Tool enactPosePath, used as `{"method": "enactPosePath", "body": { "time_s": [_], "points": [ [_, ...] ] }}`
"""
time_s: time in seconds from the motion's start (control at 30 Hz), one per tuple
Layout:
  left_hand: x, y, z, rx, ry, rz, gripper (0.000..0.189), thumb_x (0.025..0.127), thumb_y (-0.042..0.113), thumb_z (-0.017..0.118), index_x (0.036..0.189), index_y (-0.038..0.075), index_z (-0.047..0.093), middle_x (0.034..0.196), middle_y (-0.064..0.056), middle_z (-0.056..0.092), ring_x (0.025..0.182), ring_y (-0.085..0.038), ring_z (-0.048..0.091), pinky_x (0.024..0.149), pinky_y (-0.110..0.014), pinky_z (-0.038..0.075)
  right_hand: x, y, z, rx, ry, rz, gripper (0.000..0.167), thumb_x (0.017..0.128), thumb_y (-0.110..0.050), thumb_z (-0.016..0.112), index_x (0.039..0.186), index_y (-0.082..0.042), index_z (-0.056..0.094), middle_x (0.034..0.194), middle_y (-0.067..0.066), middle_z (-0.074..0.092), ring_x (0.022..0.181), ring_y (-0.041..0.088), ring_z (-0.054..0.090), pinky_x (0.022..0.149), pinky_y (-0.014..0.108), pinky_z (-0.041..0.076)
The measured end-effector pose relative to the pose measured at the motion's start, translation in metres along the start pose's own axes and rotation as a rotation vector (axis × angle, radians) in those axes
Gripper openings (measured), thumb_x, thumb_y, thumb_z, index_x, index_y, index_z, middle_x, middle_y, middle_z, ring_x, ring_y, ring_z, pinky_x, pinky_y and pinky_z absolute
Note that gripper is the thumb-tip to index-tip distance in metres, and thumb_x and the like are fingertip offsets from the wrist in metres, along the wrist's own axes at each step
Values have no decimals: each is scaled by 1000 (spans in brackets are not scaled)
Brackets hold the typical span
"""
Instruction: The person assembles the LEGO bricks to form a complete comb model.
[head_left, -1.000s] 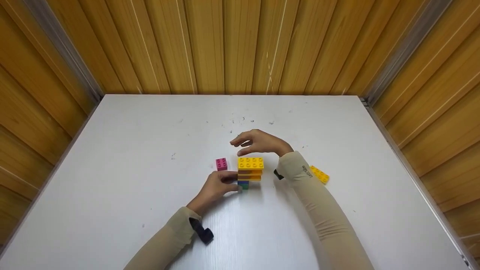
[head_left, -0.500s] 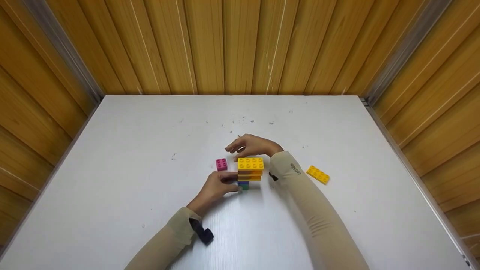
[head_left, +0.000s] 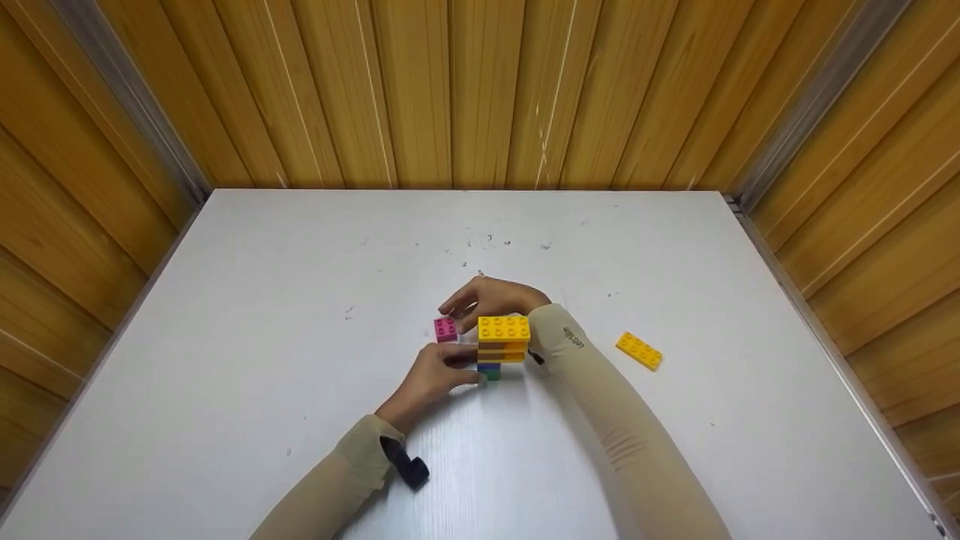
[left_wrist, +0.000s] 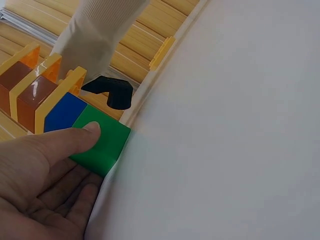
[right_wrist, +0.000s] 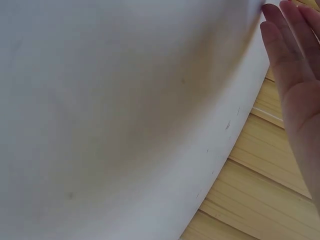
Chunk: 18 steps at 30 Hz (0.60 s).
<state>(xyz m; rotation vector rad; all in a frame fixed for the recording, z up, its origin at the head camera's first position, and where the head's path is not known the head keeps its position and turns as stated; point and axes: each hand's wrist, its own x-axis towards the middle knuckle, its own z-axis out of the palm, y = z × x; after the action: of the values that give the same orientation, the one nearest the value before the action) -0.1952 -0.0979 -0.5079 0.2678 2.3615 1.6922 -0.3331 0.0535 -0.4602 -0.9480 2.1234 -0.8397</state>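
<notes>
A tower of toy building bricks [head_left: 503, 328] stands in the middle of the table, its yellow plates jutting out to the right. My left hand [head_left: 429, 375] grips it low down; in the left wrist view the thumb presses the green brick [left_wrist: 102, 140] beside the blue brick [left_wrist: 66, 112]. Brown bricks [left_wrist: 37, 97] sit between the yellow plates higher up. Behind the tower, my right hand [head_left: 495, 298] reaches left with relaxed fingers close to a small pink brick [head_left: 445, 328]. Whether the fingertips touch it cannot be made out. The right wrist view shows straight fingers [right_wrist: 295, 45] holding nothing visible.
A loose yellow plate [head_left: 639, 351] with studs lies on the white table [head_left: 300, 262], right of the right forearm. Dark scuffs mark the tabletop behind the right hand. Wood-patterned panels [head_left: 480, 90] rise at the back and both sides.
My right hand has moved left and a little nearer to me, from above the tower to the pink brick. The left hand has kept its grip on the tower.
</notes>
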Motion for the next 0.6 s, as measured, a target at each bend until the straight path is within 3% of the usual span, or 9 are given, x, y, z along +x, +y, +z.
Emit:
{"method": "enactPosePath", "body": {
  "time_s": [0.17,0.3,0.6],
  "points": [
    [0,0,0,-4,6,-26,41,76,12,80,116,12,71,116,-5,71,105,-17,66,95,-34,52,0,-2,4,56,-1,39,42,83,-12,74,123,-25,67,125,-8,65,110,11,63,98,32,50],
    [-1,0,-1,-11,7,-26,42,76,12,80,117,12,70,117,-5,70,104,-17,66,94,-34,53,1,-3,6,36,7,41,42,82,-14,76,120,-29,68,124,-9,65,108,10,63,96,31,51],
    [-2,-2,-4,-8,4,12,41,76,11,80,116,9,70,117,-7,70,105,-19,66,94,-33,53,8,-3,10,57,11,-2,36,82,-11,75,115,-24,71,118,-5,68,103,12,66,91,29,54]
  ]
}}
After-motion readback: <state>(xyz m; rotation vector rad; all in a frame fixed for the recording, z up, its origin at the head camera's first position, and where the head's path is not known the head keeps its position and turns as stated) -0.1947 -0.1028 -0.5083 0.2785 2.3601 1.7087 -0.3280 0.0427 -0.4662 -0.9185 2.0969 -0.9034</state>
